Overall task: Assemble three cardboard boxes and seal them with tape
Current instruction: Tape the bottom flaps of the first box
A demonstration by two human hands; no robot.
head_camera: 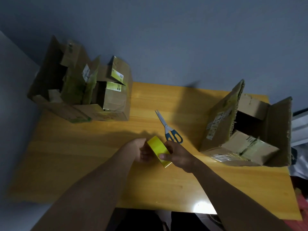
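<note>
A yellow roll of tape (158, 148) is held upright over the middle of the wooden table (83, 164). My right hand (176, 154) grips it from the right, thumb pressed on its rim. My left hand (141, 151) holds the roll's left side with curled fingers. An open cardboard box (246, 130) with raised flaps stands at the right. At the far left stand two more open boxes: a larger one (50, 84) and a smaller one (115, 97), side by side and touching.
Blue-handled scissors (168, 127) lie on the table just beyond my right hand, blades pointing away. A grey wall rises behind the table. Light cloth shows past the table's right edge.
</note>
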